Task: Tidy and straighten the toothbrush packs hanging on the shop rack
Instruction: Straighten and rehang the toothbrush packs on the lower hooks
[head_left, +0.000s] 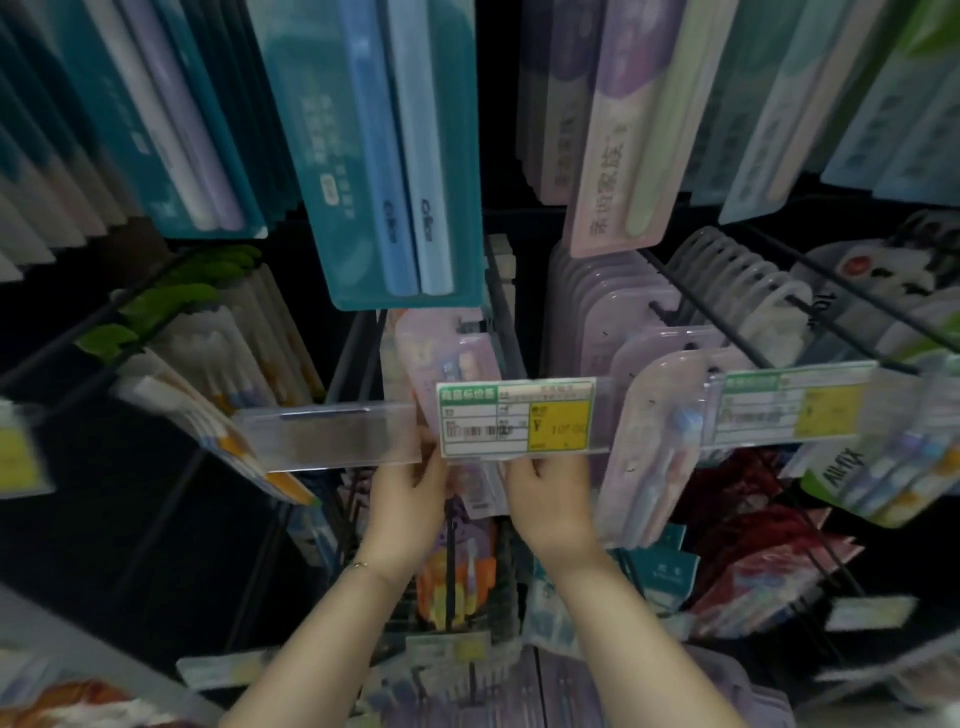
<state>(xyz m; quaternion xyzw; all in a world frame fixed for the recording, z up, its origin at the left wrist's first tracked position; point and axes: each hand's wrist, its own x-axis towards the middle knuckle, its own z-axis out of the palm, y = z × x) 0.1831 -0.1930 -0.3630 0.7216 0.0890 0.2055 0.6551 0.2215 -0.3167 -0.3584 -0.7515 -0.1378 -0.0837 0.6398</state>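
Right now both hands are up under the price label w/ the yellow patch, which sits in a clear holder at the front of a peg. Left hand is curled in from the left, fingers touching the edge of a pale pink toothbrush pack hanging behind that label; thumb side lies against the pack's lower part. Right hand is just beside it, fingers bent up behind the label's bottom edge, so can't tell exactly what they grip, prob. the same pack. Thin bracelet on the left wrist.

Next peg to the right carries a row of lilac toothbrush packs, front one tilted, behind a second price label. An empty clear label holder sits just left of the hands. Above hangs a teal two-brush pack & a pink pack w/ a green brush. Frame edges are blurred.
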